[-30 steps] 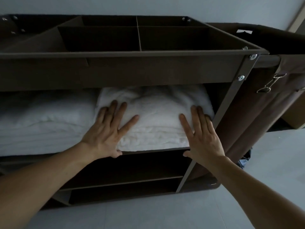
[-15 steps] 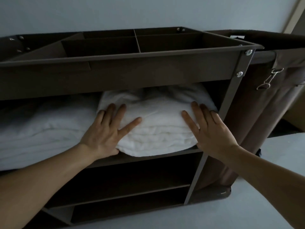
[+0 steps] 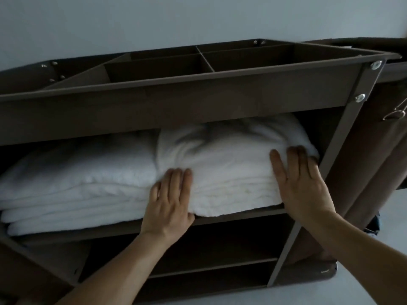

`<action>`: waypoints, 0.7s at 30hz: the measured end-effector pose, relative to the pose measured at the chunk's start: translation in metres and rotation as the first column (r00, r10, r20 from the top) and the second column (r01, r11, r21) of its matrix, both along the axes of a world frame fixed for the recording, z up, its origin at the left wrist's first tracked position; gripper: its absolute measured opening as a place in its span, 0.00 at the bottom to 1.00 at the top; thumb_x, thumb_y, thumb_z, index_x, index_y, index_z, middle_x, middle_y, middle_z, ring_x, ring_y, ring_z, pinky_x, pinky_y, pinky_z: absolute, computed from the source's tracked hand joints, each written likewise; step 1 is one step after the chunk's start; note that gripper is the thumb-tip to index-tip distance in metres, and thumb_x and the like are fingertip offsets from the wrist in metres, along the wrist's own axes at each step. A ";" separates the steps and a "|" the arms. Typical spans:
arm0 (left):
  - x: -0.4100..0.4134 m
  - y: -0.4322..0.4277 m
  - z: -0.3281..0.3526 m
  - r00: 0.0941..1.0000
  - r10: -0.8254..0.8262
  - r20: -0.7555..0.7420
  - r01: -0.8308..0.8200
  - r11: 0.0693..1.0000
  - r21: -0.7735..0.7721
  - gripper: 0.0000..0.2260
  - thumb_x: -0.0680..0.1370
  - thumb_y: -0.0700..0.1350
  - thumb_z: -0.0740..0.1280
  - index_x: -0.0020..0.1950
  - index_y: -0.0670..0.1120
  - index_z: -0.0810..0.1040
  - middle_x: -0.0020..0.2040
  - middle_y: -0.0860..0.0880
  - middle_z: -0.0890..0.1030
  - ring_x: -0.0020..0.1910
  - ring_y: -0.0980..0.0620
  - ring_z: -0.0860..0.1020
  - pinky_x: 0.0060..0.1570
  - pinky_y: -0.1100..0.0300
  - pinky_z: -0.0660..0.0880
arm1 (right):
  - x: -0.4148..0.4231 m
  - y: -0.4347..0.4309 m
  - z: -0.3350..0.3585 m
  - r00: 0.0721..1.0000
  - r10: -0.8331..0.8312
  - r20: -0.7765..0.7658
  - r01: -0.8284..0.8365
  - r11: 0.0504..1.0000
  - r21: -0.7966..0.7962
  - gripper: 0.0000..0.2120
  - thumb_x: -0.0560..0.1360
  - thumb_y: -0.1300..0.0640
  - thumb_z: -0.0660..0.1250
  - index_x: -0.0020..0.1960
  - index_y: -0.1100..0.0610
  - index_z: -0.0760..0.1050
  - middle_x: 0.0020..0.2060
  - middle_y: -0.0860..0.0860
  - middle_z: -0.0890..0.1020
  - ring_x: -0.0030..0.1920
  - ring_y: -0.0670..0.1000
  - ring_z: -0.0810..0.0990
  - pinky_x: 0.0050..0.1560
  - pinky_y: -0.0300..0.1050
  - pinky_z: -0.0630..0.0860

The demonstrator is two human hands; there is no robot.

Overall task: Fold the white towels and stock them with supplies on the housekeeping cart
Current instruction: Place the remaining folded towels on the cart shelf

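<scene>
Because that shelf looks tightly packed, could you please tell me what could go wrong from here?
The right towel stack bulges up to the top tray, so pushing may rumple its folds. Its corner under the right hand crowds the cart post and could snag. The left hand, beside the left towel stack, could drag it askew.

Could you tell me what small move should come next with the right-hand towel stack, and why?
Probably push it slightly deeper: left hand and right hand lie flat on the towel stack, whose front fold bulges at the shelf edge.
</scene>
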State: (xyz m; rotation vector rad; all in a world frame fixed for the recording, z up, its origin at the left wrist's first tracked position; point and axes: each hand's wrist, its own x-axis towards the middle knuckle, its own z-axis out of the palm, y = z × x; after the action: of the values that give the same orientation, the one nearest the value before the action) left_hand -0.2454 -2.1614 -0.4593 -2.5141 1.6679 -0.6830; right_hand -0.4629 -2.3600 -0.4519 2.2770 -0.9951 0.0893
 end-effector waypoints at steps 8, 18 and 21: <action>0.010 -0.038 0.083 0.993 -0.086 0.085 0.087 0.996 -0.003 0.43 0.68 0.76 0.48 0.68 0.45 0.72 0.63 0.43 0.74 0.61 0.42 0.71 0.61 0.46 0.67 | 0.021 0.000 0.049 0.903 0.207 0.376 -0.287 0.942 0.172 0.42 0.68 0.34 0.62 0.75 0.59 0.65 0.70 0.66 0.68 0.68 0.69 0.68 0.69 0.67 0.65; 0.042 -0.074 0.056 0.935 0.205 -0.288 -0.181 0.978 0.108 0.64 0.54 0.87 0.38 0.81 0.48 0.47 0.81 0.44 0.51 0.79 0.40 0.52 0.72 0.41 0.59 | 0.043 -0.034 0.031 0.928 -0.020 0.373 -0.161 0.879 0.449 0.52 0.62 0.20 0.23 0.80 0.42 0.42 0.81 0.55 0.50 0.80 0.58 0.49 0.77 0.57 0.48; 0.046 -0.074 0.062 0.934 0.211 -0.289 -0.185 0.976 0.112 0.63 0.56 0.86 0.36 0.80 0.47 0.50 0.80 0.42 0.54 0.77 0.40 0.57 0.70 0.42 0.64 | 0.046 -0.037 0.049 0.920 0.016 0.390 -0.199 0.879 0.433 0.48 0.65 0.22 0.24 0.78 0.43 0.48 0.78 0.56 0.59 0.77 0.60 0.58 0.74 0.58 0.56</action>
State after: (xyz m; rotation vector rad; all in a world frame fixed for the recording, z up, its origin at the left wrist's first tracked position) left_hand -0.1998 -2.2357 -0.3972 -2.7836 1.4484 -0.2168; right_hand -0.4167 -2.3969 -0.4029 2.8343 -1.1787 0.3887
